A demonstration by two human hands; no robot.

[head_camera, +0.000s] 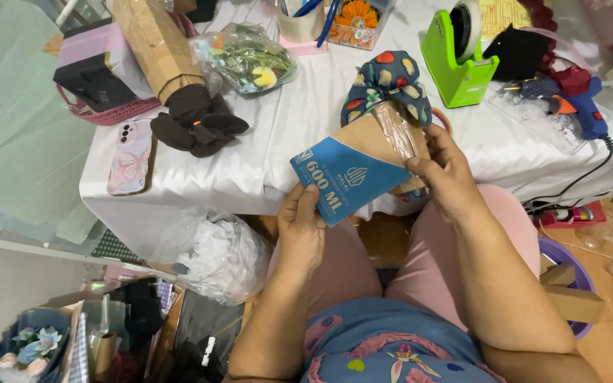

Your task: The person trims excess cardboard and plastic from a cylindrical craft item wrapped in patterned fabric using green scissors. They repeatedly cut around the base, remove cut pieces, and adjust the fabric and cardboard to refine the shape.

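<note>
cardboard, brown with a blue printed panel (349,181), sits between your hands: your left hand (301,228) pinches its lower blue corner, your right hand (447,170) grips its taped brown end, where dotted dark fabric (386,81) bunches. beyond your right hand, a green tape dispenser (457,64) stands on the bench (278,135).

Desk (278,135) under a white satin cloth, crowded – phone in pink marbled case (131,157) near front-left edge, dark brown fabric bundle (196,122) just beside it. Behind: pink basket (108,110), wrapped flower bunch (246,58), tape roll cup (301,25). Right side – green tape dispenser (457,60), blue glue gun (576,103) w/ black cord running off the edge
</note>
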